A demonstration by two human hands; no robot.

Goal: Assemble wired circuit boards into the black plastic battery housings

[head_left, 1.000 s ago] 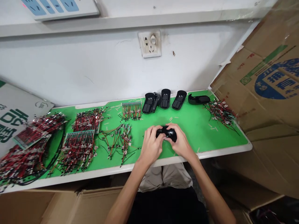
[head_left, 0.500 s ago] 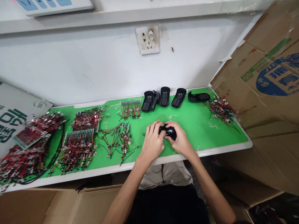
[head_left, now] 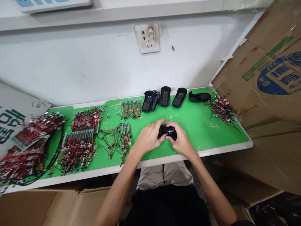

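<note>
Drawn slightly leftward over the past half second, a worker's left hand point(head_left: 148, 138) leaves more of a glossy black plastic case point(head_left: 168, 131) in view. Both hands are closed on the case, the left at one end with fingers along the far edge and thumb at the near one, the right hand point(head_left: 181, 140) wrapped around the other end. The case sits between them above a green mat point(head_left: 202, 131), near the table's front edge; whether it touches the mat cannot be told. Beyond the hands, black shells point(head_left: 165, 97) line the back of the table along a white wall point(head_left: 98, 69). Loose wires point(head_left: 126, 138) lie left of the left hand, with wired circuit boards point(head_left: 78, 147) heaped farther left. Another wire bundle point(head_left: 222, 110) rests at the far right, beside a printed cardboard box point(head_left: 265, 116).
</note>
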